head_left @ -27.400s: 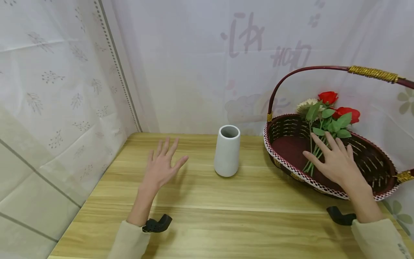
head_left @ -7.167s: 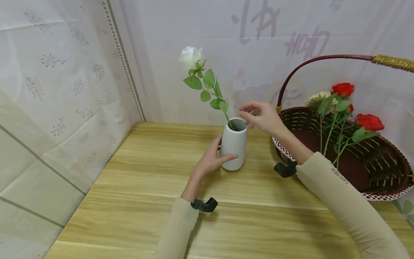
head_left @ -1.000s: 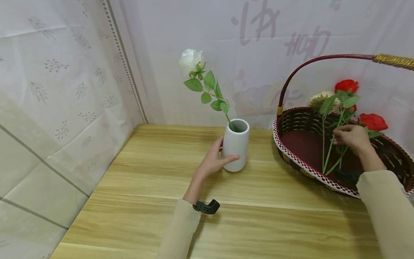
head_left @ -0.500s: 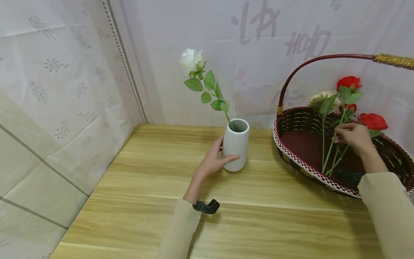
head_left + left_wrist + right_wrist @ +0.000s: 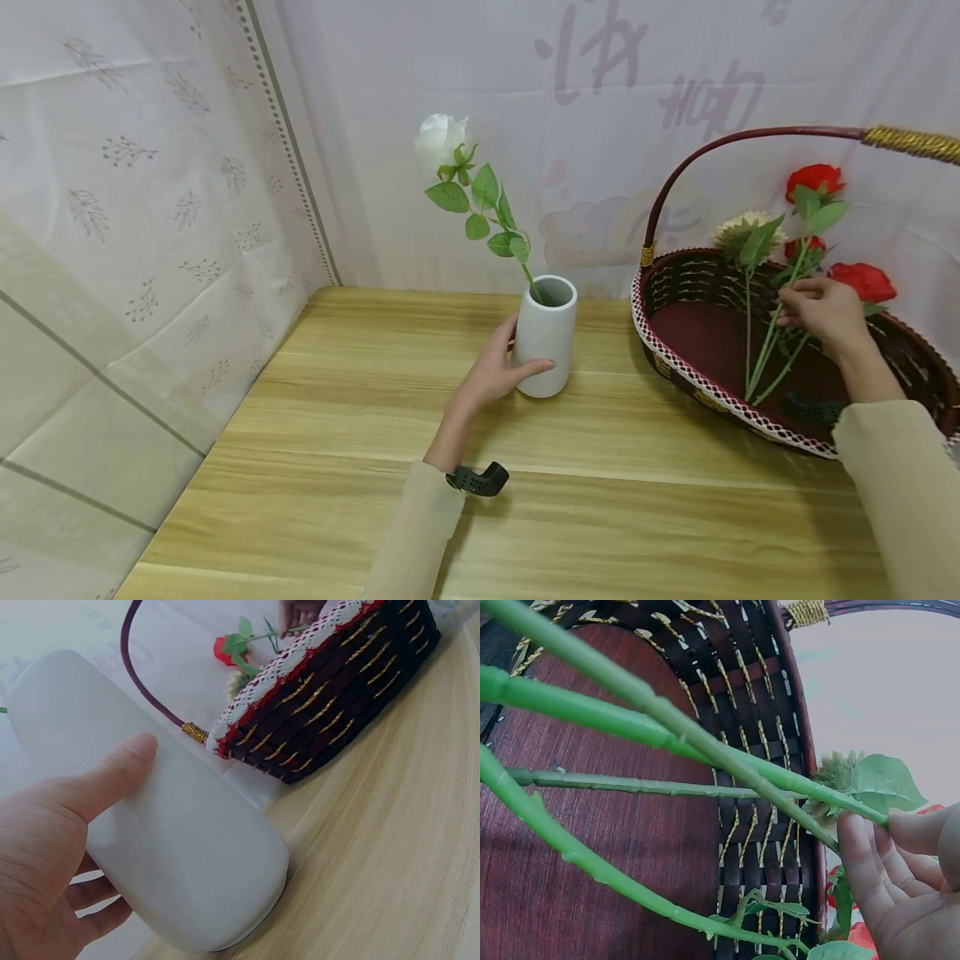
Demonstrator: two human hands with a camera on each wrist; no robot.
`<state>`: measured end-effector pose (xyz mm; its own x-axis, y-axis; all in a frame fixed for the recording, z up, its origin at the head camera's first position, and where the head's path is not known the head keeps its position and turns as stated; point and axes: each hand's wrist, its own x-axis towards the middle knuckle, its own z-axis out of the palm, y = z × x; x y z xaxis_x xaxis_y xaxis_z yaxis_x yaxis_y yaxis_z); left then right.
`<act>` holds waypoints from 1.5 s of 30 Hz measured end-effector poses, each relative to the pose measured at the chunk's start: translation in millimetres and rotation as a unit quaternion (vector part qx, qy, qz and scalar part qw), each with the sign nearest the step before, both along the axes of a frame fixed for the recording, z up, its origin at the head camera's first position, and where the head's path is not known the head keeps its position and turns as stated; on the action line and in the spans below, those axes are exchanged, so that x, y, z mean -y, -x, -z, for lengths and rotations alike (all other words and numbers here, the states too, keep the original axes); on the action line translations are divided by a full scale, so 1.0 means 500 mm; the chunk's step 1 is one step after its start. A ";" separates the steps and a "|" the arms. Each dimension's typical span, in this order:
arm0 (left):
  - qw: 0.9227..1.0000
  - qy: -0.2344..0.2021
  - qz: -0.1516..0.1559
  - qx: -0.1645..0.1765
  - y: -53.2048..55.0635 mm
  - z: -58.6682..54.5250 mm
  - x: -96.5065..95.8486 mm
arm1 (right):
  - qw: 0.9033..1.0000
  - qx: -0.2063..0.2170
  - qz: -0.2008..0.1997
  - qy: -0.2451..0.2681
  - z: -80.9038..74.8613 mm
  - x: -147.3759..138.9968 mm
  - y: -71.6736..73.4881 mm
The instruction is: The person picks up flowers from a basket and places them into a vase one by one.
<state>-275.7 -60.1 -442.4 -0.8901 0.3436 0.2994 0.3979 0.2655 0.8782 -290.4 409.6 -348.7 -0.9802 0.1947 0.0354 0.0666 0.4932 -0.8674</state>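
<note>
My left hand (image 5: 491, 371) grips the white vase (image 5: 545, 346) from its left side, thumb across the front and the other fingers behind. The vase stands upright, with one white rose (image 5: 442, 146) leaning left out of its mouth. Inside the wicker basket (image 5: 720, 392), my right hand (image 5: 828, 317) pinches the green stem of a red rose (image 5: 813, 179). In the right wrist view the thumb and fingers close on a bright green stem (image 5: 780, 776), and a duller stem (image 5: 735, 765) crosses it at the fingertips.
A cream flower (image 5: 742, 237), a small red rose (image 5: 806, 247) and another red rose (image 5: 862, 282) also lean in the basket. Its tall arched handle (image 5: 750, 133) rises above them. Fabric curtains (image 5: 420, 83) hang behind and left of the wooden table (image 5: 337, 467).
The red rose in my right hand has risen and shifted slightly right, with the hand moving a little the same way. My left hand and the vase have stayed put.
</note>
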 end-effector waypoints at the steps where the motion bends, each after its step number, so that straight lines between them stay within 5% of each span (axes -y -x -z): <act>1: 1.000 0.000 0.000 0.001 0.000 0.000 0.000 | 1.000 -0.002 0.001 -0.001 -0.001 0.001 -0.001; 11: 1.000 0.005 -0.001 0.002 0.000 -0.002 0.000 | 1.000 -0.021 0.006 -0.014 -0.012 0.006 -0.009; 26: 1.000 0.002 -0.006 0.003 -0.003 -0.006 0.000 | 0.996 -0.069 -0.001 0.054 -0.029 0.020 -0.017; 35: 1.000 0.002 -0.005 0.002 -0.001 -0.003 -0.001 | 0.984 -0.087 -0.031 0.151 -0.033 0.023 -0.019; 45: 1.000 0.002 0.000 -0.001 -0.003 -0.005 -0.002 | 0.982 -0.074 -0.040 0.168 -0.038 0.027 -0.024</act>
<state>-274.4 -59.3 -439.8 -0.8893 0.3450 0.3001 0.3999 0.2683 0.8764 -278.4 396.3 -329.5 -0.9817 0.1427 0.1257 -0.0997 0.1769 -0.9792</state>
